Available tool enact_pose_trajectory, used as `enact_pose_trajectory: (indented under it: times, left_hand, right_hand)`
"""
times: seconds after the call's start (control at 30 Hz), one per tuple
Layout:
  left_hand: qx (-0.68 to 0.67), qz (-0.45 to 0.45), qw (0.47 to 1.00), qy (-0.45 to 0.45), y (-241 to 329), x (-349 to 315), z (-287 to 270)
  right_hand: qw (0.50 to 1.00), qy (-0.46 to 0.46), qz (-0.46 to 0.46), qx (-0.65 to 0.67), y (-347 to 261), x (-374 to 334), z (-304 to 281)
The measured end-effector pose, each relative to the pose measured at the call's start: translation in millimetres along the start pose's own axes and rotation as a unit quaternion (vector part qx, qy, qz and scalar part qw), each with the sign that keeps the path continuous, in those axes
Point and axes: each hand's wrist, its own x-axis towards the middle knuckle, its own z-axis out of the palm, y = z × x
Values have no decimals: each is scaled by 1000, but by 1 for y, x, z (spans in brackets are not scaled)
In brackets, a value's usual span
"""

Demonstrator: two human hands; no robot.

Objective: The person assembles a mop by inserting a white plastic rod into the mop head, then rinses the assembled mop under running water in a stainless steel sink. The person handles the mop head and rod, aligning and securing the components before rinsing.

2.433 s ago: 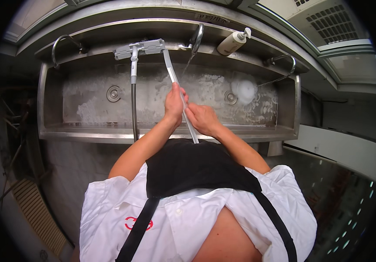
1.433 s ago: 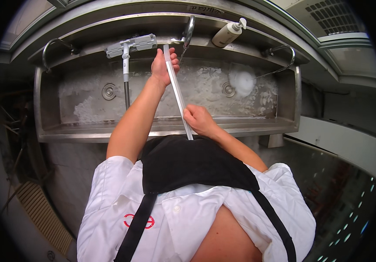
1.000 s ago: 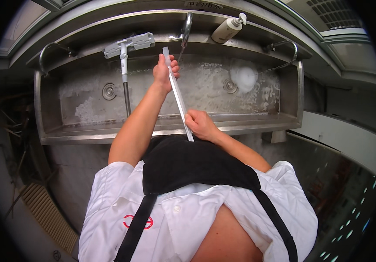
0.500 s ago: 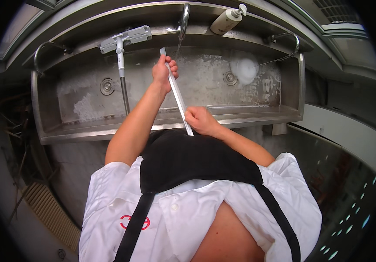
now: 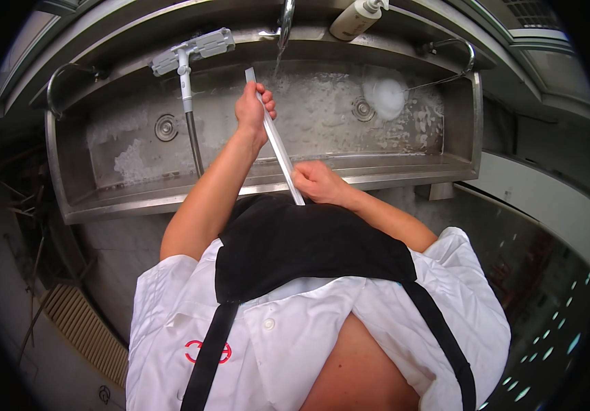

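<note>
A long, thin, pale straight bar [image 5: 280, 152] slants over the front of the steel sink, its far tip above the basin and its near end against my black apron [image 5: 315, 240]. My left hand [image 5: 254, 108] is wrapped round it near the far end. Lower down, my right hand [image 5: 317, 182] is closed against the bar close to the apron; its fingertips are partly hidden. Left of my left hand, a mop or squeegee with a grey-white flat head [image 5: 195, 51] leans in the sink, its handle [image 5: 193, 140] running toward me.
The long steel trough sink [image 5: 370, 179] has two round drains, one [image 5: 166, 127] at left. Water runs from the middle faucet [image 5: 285, 24] and the right faucet [image 5: 471, 55]. White foam [image 5: 385, 96] lies by the right drain. A pump bottle [image 5: 357, 19] stands on the back ledge.
The view has shifted slightly, so the sink's back edge sits higher in the picture. Both hands keep their hold on the bar, nearly unmoved.
</note>
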Motion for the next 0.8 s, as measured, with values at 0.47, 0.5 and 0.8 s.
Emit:
enact_pose_trajectory:
  times: [0.47,0.5,0.8]
  left_hand:
    - [-67,8,997,-34,33,20,-6]
    - [-43,7,997,-62,32,24,-9]
    - [25,16,998,64,7,2,-9]
  right_hand:
    - [998,-36,13,40,-7,4,-4]
    - [998,-41,14,37,-9,3,-5]
    - [994,-93,49,21,-10,-9,-7]
